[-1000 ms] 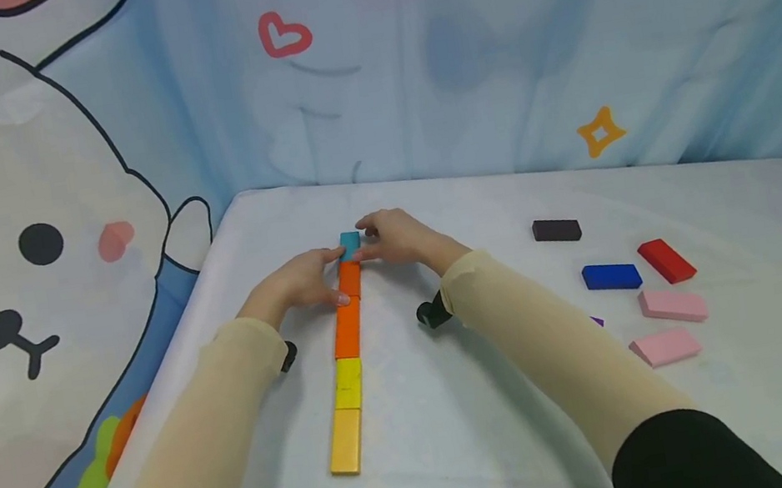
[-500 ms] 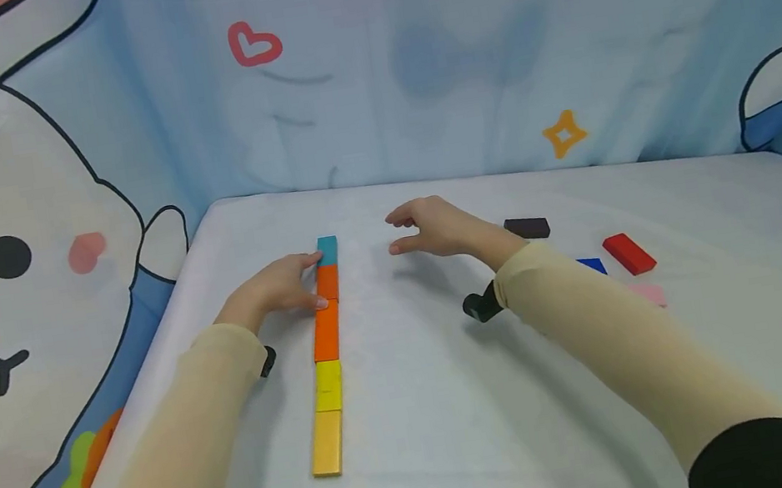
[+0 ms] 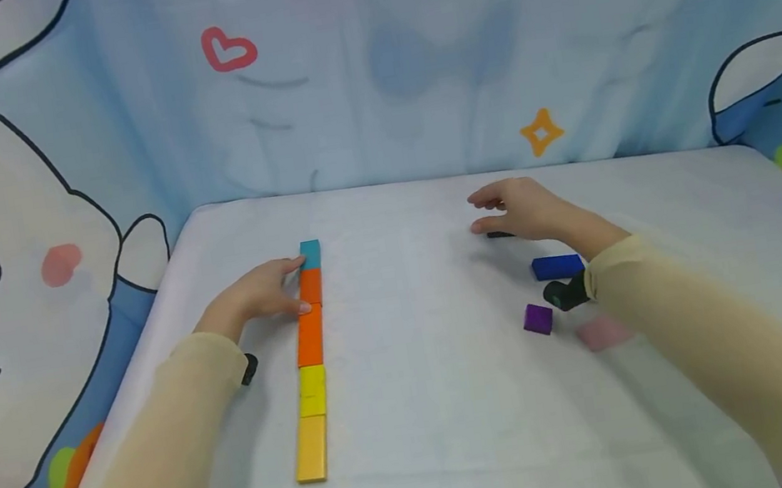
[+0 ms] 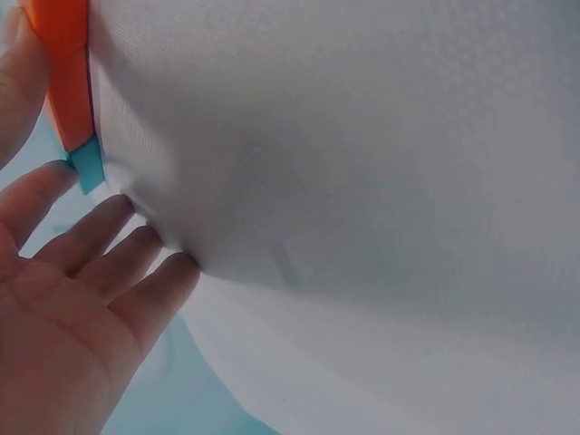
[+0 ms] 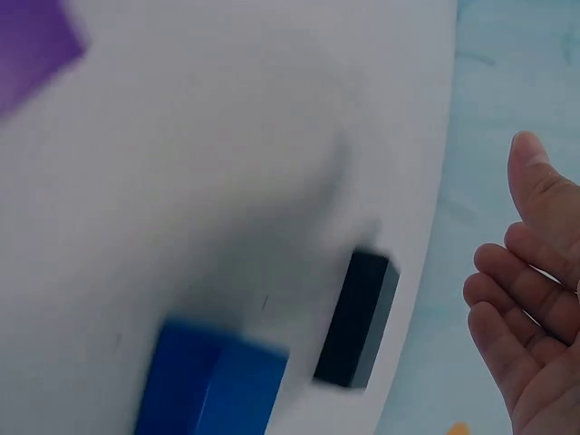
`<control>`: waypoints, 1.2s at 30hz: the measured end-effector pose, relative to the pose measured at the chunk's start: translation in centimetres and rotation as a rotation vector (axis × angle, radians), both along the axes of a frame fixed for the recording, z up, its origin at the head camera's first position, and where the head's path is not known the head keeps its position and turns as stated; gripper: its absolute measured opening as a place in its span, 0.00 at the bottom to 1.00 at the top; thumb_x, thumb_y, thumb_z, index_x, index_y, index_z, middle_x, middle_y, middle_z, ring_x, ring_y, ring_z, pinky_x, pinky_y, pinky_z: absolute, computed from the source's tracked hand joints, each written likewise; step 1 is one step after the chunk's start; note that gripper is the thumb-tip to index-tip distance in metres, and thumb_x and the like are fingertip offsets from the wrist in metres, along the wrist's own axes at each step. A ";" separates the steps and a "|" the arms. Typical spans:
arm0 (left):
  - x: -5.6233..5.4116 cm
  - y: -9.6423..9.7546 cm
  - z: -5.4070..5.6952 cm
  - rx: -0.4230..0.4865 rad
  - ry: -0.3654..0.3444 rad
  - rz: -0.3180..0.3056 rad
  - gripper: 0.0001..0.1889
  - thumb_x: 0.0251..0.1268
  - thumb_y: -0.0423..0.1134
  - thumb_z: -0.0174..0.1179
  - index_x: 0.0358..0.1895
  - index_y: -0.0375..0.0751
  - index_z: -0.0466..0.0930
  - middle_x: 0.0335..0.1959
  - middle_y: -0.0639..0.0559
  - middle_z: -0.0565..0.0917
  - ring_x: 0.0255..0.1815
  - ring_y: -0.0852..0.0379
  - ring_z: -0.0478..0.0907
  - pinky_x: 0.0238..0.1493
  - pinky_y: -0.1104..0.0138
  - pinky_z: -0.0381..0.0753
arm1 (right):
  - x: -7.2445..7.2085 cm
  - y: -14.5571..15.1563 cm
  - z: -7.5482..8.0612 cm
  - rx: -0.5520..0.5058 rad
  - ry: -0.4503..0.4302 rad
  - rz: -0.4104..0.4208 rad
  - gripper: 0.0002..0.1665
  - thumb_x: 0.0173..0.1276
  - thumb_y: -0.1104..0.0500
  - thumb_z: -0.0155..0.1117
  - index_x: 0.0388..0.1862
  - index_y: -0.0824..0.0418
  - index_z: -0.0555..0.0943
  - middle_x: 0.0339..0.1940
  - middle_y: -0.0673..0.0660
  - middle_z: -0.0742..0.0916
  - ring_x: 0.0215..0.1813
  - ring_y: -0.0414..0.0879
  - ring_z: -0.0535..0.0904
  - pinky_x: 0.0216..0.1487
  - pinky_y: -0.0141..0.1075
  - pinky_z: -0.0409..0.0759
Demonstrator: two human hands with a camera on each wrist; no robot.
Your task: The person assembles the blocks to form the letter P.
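A straight row of blocks runs toward me on the white table: a teal block (image 3: 312, 254), two orange blocks (image 3: 310, 339), a yellow block (image 3: 312, 391) and a gold block (image 3: 311, 450). At its far left side lies my left hand (image 3: 254, 294), index fingertip at the teal block and thumb against the orange ones, fingers fairly straight. My right hand (image 3: 525, 207) hovers over a black block (image 5: 355, 317), holding nothing, thumb apart from the loosely bent fingers. In the head view that hand covers most of the black block.
Right of the row are a blue block (image 3: 556, 266), a purple block (image 3: 538, 319) and a pink block (image 3: 604, 332), the last partly under my right sleeve (image 3: 725, 346). A printed curtain (image 3: 365, 71) hangs behind the table's far edge.
My right hand has left the teal block and travelled right to above the black block. My left hand stays at the row. The head view has swung right.
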State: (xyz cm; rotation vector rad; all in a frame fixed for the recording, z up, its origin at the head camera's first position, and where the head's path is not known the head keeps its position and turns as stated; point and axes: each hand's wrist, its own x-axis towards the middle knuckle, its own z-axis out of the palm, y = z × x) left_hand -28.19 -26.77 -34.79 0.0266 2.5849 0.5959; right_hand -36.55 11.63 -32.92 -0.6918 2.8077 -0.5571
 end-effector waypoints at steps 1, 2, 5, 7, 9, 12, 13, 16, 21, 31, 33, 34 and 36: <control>0.0 0.0 0.0 0.002 -0.001 0.003 0.45 0.70 0.43 0.65 0.84 0.49 0.49 0.84 0.39 0.52 0.84 0.38 0.49 0.82 0.43 0.54 | -0.2 0.7 -0.1 0.002 -0.003 -0.012 0.34 0.74 0.53 0.67 0.72 0.68 0.73 0.68 0.70 0.79 0.70 0.65 0.74 0.72 0.59 0.72; 0.1 0.0 -0.1 0.004 0.000 0.004 0.45 0.70 0.43 0.65 0.84 0.49 0.49 0.84 0.39 0.52 0.84 0.38 0.49 0.82 0.43 0.54 | -0.3 1.4 -0.2 0.002 -0.009 -0.026 0.34 0.74 0.52 0.66 0.72 0.69 0.72 0.69 0.71 0.79 0.70 0.66 0.73 0.72 0.60 0.72; 0.1 -0.1 -0.2 0.008 0.004 0.003 0.45 0.70 0.44 0.65 0.84 0.49 0.49 0.84 0.38 0.52 0.84 0.38 0.49 0.82 0.42 0.54 | -0.7 3.4 -0.5 0.011 -0.020 -0.062 0.35 0.75 0.52 0.65 0.73 0.70 0.71 0.69 0.72 0.78 0.71 0.68 0.72 0.71 0.61 0.73; 0.2 -0.1 -0.2 0.007 0.008 0.000 0.45 0.70 0.44 0.65 0.84 0.49 0.49 0.84 0.38 0.52 0.84 0.37 0.49 0.82 0.42 0.54 | -1.1 4.4 -0.8 0.022 -0.023 -0.084 0.35 0.75 0.52 0.65 0.73 0.70 0.71 0.69 0.73 0.78 0.70 0.68 0.72 0.71 0.62 0.73; 0.2 -0.2 -0.2 0.006 0.006 0.002 0.45 0.70 0.44 0.65 0.84 0.49 0.49 0.84 0.38 0.52 0.84 0.37 0.49 0.82 0.42 0.54 | -1.5 5.2 -1.1 0.032 -0.027 -0.103 0.35 0.75 0.52 0.65 0.73 0.70 0.71 0.68 0.74 0.78 0.70 0.69 0.71 0.70 0.62 0.73; 0.2 -0.3 -0.4 0.006 0.002 0.010 0.45 0.70 0.43 0.65 0.84 0.50 0.49 0.84 0.37 0.51 0.84 0.37 0.49 0.82 0.42 0.55 | -1.9 5.9 -1.6 0.047 -0.039 -0.124 0.35 0.75 0.52 0.65 0.73 0.70 0.70 0.67 0.74 0.78 0.69 0.69 0.71 0.70 0.62 0.74; 0.2 -0.4 -0.4 0.008 0.000 0.012 0.45 0.70 0.43 0.66 0.84 0.50 0.48 0.84 0.37 0.51 0.84 0.37 0.49 0.82 0.42 0.55 | -1.9 6.1 -1.8 0.048 -0.046 -0.130 0.35 0.75 0.52 0.65 0.73 0.71 0.71 0.67 0.74 0.78 0.68 0.69 0.72 0.69 0.62 0.74; 0.1 -0.4 -0.5 0.009 -0.001 0.011 0.45 0.70 0.43 0.66 0.84 0.51 0.48 0.84 0.38 0.51 0.84 0.37 0.49 0.82 0.42 0.54 | -1.9 6.4 -2.2 0.047 -0.067 -0.138 0.33 0.76 0.54 0.64 0.72 0.71 0.71 0.65 0.74 0.79 0.66 0.68 0.73 0.69 0.61 0.75; 0.1 -0.1 -0.4 0.008 0.007 0.003 0.45 0.70 0.43 0.66 0.84 0.50 0.49 0.84 0.38 0.51 0.84 0.37 0.48 0.82 0.43 0.54 | -2.1 6.7 -2.8 0.039 -0.085 -0.145 0.28 0.76 0.56 0.63 0.68 0.70 0.76 0.63 0.73 0.81 0.62 0.65 0.75 0.68 0.61 0.75; 0.1 -0.1 -0.2 0.013 0.001 0.011 0.45 0.70 0.43 0.65 0.84 0.51 0.49 0.85 0.39 0.50 0.85 0.38 0.48 0.82 0.43 0.54 | -2.6 6.4 -3.1 0.059 -0.075 -0.162 0.24 0.74 0.57 0.65 0.64 0.69 0.80 0.60 0.72 0.83 0.58 0.63 0.76 0.65 0.60 0.77; 0.1 -0.1 -0.2 0.014 0.000 0.013 0.45 0.70 0.43 0.65 0.84 0.51 0.49 0.85 0.38 0.51 0.85 0.38 0.48 0.82 0.43 0.54 | -2.6 6.2 -3.0 0.059 -0.081 -0.171 0.24 0.74 0.57 0.65 0.63 0.69 0.80 0.60 0.72 0.84 0.58 0.63 0.76 0.64 0.60 0.77; 0.1 -0.1 -0.2 0.016 0.000 0.015 0.45 0.70 0.43 0.65 0.84 0.51 0.49 0.85 0.39 0.51 0.85 0.38 0.48 0.82 0.43 0.54 | -2.6 6.1 -3.0 0.059 -0.087 -0.177 0.24 0.74 0.57 0.65 0.63 0.69 0.80 0.59 0.71 0.84 0.58 0.63 0.76 0.64 0.60 0.77; 0.1 -0.2 -0.3 0.017 0.000 0.017 0.45 0.70 0.43 0.65 0.84 0.52 0.49 0.85 0.39 0.51 0.84 0.38 0.48 0.82 0.43 0.54 | -2.7 5.9 -2.9 0.064 -0.096 -0.184 0.23 0.74 0.58 0.65 0.63 0.68 0.81 0.59 0.71 0.84 0.57 0.63 0.76 0.63 0.60 0.77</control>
